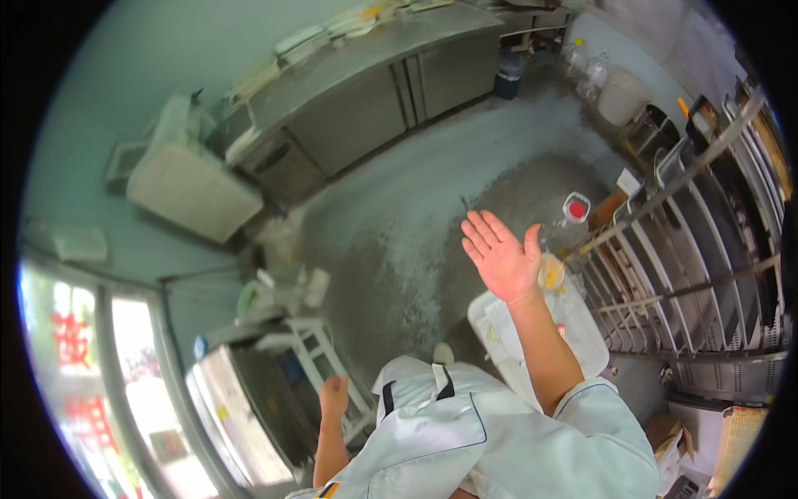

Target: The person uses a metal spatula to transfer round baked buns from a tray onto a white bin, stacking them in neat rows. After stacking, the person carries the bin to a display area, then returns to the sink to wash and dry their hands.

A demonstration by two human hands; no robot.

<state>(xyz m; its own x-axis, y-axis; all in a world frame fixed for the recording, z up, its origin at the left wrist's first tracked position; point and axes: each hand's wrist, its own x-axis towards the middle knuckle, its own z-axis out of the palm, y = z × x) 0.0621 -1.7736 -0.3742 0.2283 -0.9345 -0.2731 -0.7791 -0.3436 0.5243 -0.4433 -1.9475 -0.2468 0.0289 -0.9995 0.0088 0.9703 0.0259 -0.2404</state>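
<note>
My right hand [502, 257] is raised in front of me with the palm showing. Its fingers are stretched out, the thumb stands apart, and nothing lies in it. Below its wrist is a white tray-like surface [592, 343] with a pale sheet and small scraps on it. A clear cup with yellow contents [550, 273] stands close by the wrist. My left hand [334, 397] hangs low at my left side, near a white frame [317, 348]. Its fingers cannot be told apart, and I see no object in it.
A metal rack [677, 266] with trays stands on the right. On the floor are a clear jug with a red cap [575, 209] and a white bucket [623, 95]. A steel counter [349, 125] lines the far wall. A white box-shaped appliance [195, 180] stands left, above glass doors [133, 349].
</note>
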